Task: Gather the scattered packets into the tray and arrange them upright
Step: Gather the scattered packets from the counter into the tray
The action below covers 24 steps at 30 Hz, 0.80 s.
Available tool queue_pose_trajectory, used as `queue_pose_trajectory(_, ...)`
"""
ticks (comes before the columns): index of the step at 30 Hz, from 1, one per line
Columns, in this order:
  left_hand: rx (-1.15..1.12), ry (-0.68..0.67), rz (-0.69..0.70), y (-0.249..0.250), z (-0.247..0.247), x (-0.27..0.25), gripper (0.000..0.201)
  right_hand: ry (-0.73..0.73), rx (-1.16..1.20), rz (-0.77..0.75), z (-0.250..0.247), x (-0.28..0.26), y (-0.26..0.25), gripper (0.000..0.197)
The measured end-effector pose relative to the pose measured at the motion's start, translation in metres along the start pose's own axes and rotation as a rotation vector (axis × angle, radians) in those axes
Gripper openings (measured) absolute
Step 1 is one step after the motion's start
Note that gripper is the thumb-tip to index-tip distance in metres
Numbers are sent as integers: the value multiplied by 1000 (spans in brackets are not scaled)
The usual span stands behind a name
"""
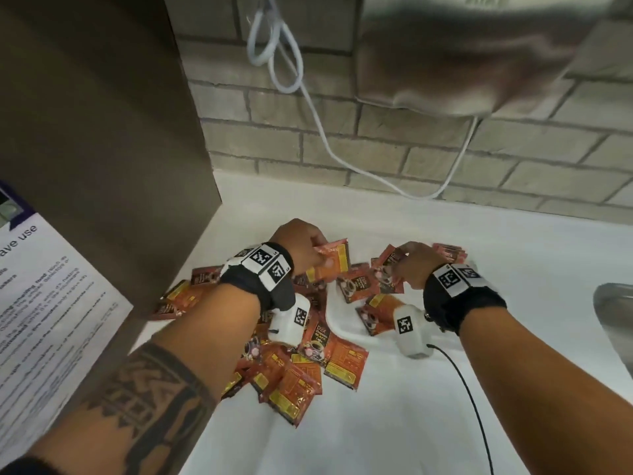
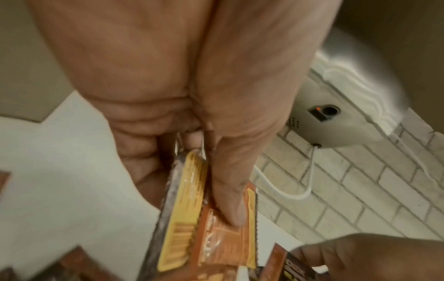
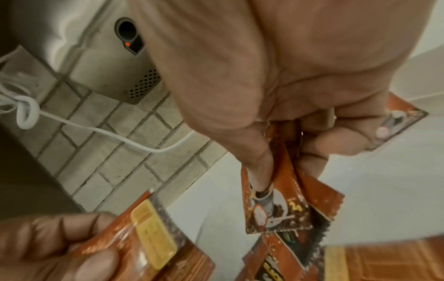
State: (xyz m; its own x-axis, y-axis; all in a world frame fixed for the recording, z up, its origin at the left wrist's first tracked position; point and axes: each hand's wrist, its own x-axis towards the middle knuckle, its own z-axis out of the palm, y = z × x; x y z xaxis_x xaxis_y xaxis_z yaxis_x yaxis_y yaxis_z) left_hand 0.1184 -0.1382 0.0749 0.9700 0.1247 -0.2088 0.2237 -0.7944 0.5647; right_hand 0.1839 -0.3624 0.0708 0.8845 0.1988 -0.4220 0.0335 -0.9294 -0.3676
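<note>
Several red-orange coffee packets (image 1: pixel 308 368) lie scattered flat on the white counter (image 1: pixel 394 423). My left hand (image 1: pixel 317 250) grips a small stack of packets (image 1: pixel 337 257) on edge. In the left wrist view the thumb (image 2: pixel 230 199) presses this stack (image 2: pixel 182 218) against the curled fingers. My right hand (image 1: pixel 399 265) pinches a few more packets (image 1: pixel 385 274) just right of it. The right wrist view shows these packets (image 3: pixel 276 207) fanned out under the thumb (image 3: pixel 257 171). A low white rim (image 1: pixel 337 325), perhaps the tray's edge, shows between the packets.
A brown cabinet side (image 1: pixel 102 132) with a printed notice (image 1: pixel 44 303) stands close on the left. The brick wall (image 1: pixel 376 145) behind carries a white cable (image 1: pixel 322 138) and a grey appliance (image 1: pixel 462 46). A metal sink edge (image 1: pixel 616 320) is at the far right.
</note>
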Motion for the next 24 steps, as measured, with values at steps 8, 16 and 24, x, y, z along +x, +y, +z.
queue_pose_trajectory(8,-34,-67,5,30,62,3,33,-77,-108,-39,19,3,20,36)
queue_pose_trajectory(16,-77,0,56,11,64,-12,46,-34,-144,-63,32,5,16,41)
queue_pose_trajectory(24,33,239,-304,-96,0,-27,34,166,50,-210,33,3,-26,21)
